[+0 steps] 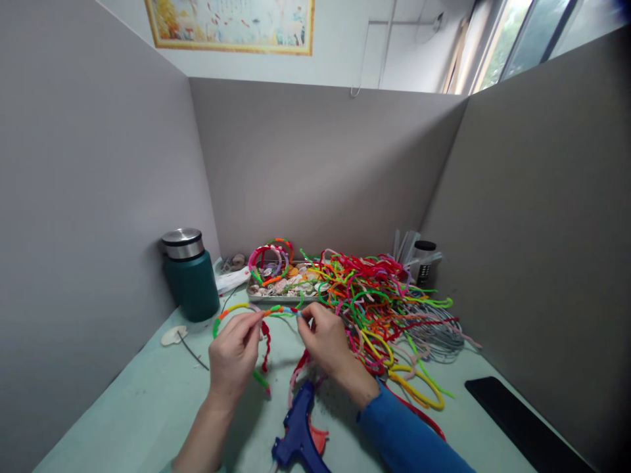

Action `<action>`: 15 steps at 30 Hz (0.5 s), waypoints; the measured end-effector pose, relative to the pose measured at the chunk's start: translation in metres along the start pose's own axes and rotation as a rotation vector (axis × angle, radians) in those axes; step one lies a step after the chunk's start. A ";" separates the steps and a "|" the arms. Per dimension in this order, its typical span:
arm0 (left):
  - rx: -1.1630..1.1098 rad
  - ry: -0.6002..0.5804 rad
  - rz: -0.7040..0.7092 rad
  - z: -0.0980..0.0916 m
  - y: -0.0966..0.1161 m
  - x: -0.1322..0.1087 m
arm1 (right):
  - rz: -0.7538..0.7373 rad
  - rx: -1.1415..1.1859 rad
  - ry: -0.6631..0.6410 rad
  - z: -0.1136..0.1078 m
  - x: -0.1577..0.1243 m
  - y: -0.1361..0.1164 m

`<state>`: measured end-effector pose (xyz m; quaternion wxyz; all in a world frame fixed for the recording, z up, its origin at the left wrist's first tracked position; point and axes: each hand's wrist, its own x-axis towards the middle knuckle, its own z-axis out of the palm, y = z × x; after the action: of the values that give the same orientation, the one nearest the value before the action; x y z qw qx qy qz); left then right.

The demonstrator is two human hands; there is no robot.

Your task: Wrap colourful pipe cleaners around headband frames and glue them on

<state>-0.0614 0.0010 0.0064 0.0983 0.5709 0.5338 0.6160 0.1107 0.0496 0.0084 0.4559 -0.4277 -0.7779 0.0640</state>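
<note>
Between my two hands stretches a curved strand wrapped in multicoloured pipe cleaners (pixel 279 309), with orange, green, blue and dark red sections. My left hand (pixel 234 358) pinches it near an orange section. The fingertips of my right hand (pixel 325 338) close on its blue and dark red part. A yellow, orange and green arc curves behind my left hand, which hides how it joins the strand. Below the hands lies a blue hot glue gun (pixel 298 427) with an orange-red trigger. A dark red twisted piece (pixel 267 345) shows beyond my left fingers.
A large heap of pipe cleaners (pixel 369 282) spreads on the right, beside coiled grey wire (pixel 438 335). Behind are a metal tray (pixel 261 299) of shells and buttons, and finished-looking hoops (pixel 254 259). A teal flask (pixel 192 282) stands left; a black slab (pixel 517 420) lies right. Grey partitions surround the table.
</note>
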 end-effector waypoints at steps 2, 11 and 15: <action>-0.040 0.009 -0.059 0.001 0.002 0.001 | 0.012 0.010 -0.003 -0.001 0.000 0.000; -0.202 0.047 -0.247 0.005 0.004 0.007 | 0.029 0.062 0.021 -0.001 0.001 0.002; -0.120 0.025 -0.158 0.005 -0.006 0.006 | 0.017 0.083 0.002 -0.002 0.001 0.002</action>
<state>-0.0624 0.0104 0.0046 0.1742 0.5124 0.5404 0.6442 0.1131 0.0504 0.0091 0.4736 -0.4150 -0.7704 0.0996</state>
